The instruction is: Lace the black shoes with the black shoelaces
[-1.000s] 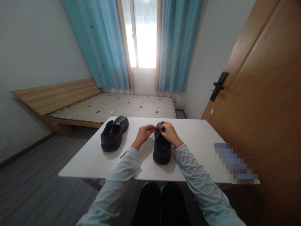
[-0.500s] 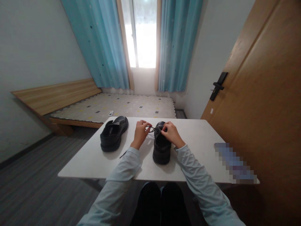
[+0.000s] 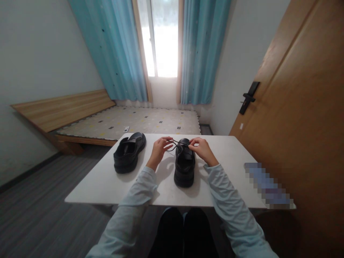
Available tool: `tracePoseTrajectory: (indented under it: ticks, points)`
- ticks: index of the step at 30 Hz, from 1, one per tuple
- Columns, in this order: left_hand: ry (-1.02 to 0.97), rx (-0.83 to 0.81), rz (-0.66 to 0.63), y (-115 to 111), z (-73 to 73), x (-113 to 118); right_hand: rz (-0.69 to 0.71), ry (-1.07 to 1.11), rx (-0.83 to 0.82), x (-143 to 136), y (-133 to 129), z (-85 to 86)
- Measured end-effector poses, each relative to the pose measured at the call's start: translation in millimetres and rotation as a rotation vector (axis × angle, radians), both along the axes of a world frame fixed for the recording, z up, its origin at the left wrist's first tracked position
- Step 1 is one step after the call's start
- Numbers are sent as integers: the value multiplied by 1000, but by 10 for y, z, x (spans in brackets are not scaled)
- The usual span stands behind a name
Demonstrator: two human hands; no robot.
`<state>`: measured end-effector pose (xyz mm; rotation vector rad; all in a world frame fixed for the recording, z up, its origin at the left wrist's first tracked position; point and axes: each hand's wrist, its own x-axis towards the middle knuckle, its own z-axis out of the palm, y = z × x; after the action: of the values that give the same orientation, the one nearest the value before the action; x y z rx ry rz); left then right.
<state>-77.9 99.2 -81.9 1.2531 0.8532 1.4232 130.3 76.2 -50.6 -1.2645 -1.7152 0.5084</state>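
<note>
A black lace-up shoe stands on the white table in front of me, its toe pointing away. To its left, my left hand is closed on a dark shoelace, which stretches across to the shoe's front. My right hand is at the shoe's upper right side, thumb and finger pinched on the lace near the eyelets. Farther left stands a second black shoe, angled slightly, with neither hand on it.
The white table carries both shoes. A pixelated flat item lies at its right edge, near the wooden door. Beyond the table is a bed with a small white remote on it.
My hands have moved apart: the right has shifted right, off the shoe's opening. The lace between them is drawn out longer, and my left fingers have spread somewhat.
</note>
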Motion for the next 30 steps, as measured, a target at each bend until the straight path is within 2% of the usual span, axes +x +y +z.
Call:
tracePoseTrajectory:
  ticks: [3,6,9,14,21,25,30]
  points:
    - [-172,17,-55,-15,26,-8,-27,28,-8,58,8,18]
    - [-214,-2,-74,-21,43,-14,-57,62,-35,118,40,12]
    - [-104,11,-64,-32,47,2,-68,112,-37,179,88,-14]
    - [184,73,32,-35,27,38,-87,219,-73,270,141,-40]
    - [575,127,161,-7,-16,8,-76,490,-101,357,99,69]
    - [544,172,156,7,-35,10,-103,615,-71,444,84,106]
    - [455,160,63,-1,-36,33,-111,815,-34,544,74,125]
